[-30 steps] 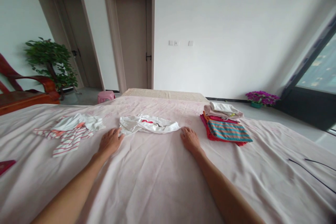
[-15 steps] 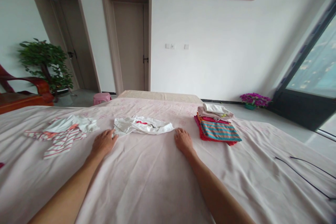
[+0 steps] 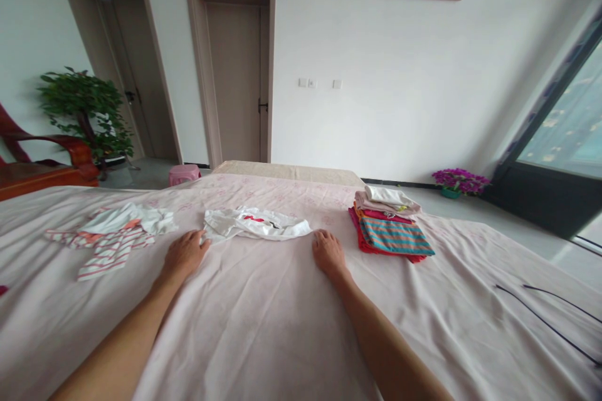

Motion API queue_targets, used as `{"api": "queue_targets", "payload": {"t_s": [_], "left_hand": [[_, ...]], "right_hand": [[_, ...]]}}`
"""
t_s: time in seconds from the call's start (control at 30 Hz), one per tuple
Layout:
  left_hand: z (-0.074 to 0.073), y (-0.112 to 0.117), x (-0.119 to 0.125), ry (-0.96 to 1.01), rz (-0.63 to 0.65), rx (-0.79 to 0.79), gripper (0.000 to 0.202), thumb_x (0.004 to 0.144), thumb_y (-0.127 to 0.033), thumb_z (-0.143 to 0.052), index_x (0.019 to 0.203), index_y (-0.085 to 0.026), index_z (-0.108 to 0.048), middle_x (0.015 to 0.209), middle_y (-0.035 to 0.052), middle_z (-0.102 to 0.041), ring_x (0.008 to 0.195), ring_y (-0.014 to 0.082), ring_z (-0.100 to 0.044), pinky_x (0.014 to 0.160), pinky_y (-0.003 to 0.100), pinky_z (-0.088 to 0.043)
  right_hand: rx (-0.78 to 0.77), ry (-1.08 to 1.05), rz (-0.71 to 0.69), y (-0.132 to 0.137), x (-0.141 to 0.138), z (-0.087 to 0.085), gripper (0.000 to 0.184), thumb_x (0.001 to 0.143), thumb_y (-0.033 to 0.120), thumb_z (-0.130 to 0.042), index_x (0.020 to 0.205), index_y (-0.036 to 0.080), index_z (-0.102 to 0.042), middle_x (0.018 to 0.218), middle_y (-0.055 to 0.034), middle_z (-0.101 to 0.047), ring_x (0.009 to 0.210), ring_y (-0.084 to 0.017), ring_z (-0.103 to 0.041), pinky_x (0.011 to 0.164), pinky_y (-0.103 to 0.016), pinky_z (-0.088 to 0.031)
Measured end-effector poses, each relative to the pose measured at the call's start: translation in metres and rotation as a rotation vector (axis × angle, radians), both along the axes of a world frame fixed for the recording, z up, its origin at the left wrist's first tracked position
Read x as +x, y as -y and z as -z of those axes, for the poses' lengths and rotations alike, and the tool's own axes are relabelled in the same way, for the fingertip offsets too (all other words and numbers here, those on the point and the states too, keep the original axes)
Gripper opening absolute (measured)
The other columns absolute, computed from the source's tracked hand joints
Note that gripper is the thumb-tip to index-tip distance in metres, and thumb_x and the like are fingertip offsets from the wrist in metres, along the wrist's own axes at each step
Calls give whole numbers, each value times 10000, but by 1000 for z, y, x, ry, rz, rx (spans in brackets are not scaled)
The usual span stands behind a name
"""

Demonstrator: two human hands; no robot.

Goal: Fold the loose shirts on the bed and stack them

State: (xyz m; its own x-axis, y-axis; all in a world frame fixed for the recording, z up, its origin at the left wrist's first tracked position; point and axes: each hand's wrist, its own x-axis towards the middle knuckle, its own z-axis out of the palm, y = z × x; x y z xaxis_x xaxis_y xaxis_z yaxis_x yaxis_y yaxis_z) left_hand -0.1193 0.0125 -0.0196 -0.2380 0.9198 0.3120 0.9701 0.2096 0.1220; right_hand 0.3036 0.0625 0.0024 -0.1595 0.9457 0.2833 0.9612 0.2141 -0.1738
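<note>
Garment: a white, partly flattened cotton garment with a red and black print (image 3: 256, 224) lies on the pink bed sheet (image 3: 263, 332), to the left of the stack of folded clothes with a striped teal and orange piece in front (image 3: 391, 230), near it but not touching.
Left hand: the left hand (image 3: 183, 255) rests palm down on the sheet at the end of the garment farthest from the stack; the fingers lie loosely spread, their tips touching the cloth edge and gripping nothing.
Right hand: the right hand (image 3: 328, 252) lies flat between the garment and the stack, fingers close together and unclenched, tips at the garment's near-right edge.
Handling: it looks thin, light and limp. It would likely sag and crumple if lifted from one point, and it is not fragile.
Where to hold: probably by pinching the two outer edges or corners, one in each hand, so that the cloth stays spread; a pinch may catch the soft sheet beneath.
Other cloth: a loose heap of white and red-striped clothes (image 3: 113, 235) lies well left of the stack, beyond the left hand.
</note>
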Motion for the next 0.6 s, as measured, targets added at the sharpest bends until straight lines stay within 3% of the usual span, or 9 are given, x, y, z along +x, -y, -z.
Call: {"api": "queue_targets", "payload": {"t_s": [0.37, 0.6], "left_hand": [[-3, 2, 2, -57, 47, 32, 292, 940, -317, -406, 1094, -186, -618, 1140, 114, -648, 1059, 262, -600, 929, 355, -452], [-9, 2, 7, -85, 55, -8, 231, 927, -245, -395, 985, -187, -611, 1020, 119, -658, 990, 271, -604, 905, 377, -448]], "right_hand": [[7, 29, 10, 4, -3, -3, 378, 996, 241, -362, 1310, 191, -566, 1342, -112, -571, 1205, -233, -512, 1037, -328, -322], [-17, 98, -92, 5, -10, -16, 531, 968, 219, -420, 1497, 234, -372, 1256, -115, -621, 1138, -247, -537, 969, -326, -351]]}}
